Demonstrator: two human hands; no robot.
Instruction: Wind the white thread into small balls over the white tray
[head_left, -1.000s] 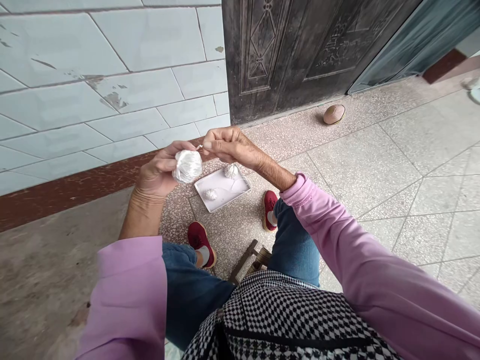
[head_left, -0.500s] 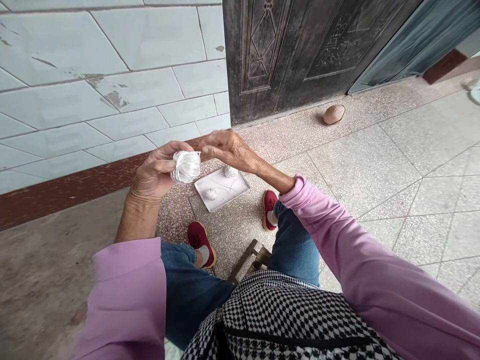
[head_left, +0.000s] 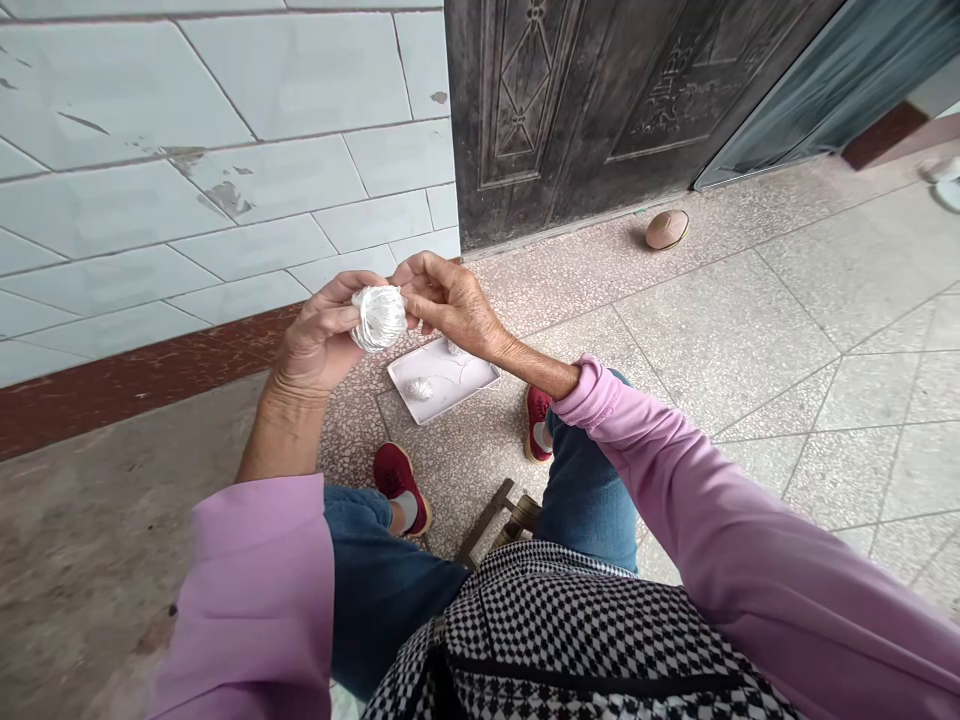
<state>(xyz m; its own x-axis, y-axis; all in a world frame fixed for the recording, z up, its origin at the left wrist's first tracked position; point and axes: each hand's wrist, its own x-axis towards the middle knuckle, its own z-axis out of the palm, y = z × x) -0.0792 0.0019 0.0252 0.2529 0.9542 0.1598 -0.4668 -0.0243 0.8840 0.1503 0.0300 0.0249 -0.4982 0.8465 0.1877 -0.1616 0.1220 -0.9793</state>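
Observation:
My left hand [head_left: 319, 335] grips a shiny white ball of thread [head_left: 380, 317] held up in front of me. My right hand [head_left: 450, 300] is pinched at the ball's right side, apparently on the thread end, which is too thin to see clearly. Below them on the floor lies a white tray [head_left: 472, 385] holding a small thread ball [head_left: 420, 388]; a second one is mostly hidden behind my right wrist. Thin strands run across the tray.
I sit on a low wooden stool [head_left: 499, 520], red shoes [head_left: 401, 485] either side of the tray. A tiled wall stands at left, a dark metal door [head_left: 600, 100] ahead. A small round tan object [head_left: 667, 229] lies by the door.
My right hand swung away from the ball, then came back against its right side. The ball has turned slightly in my left hand and risen a little.

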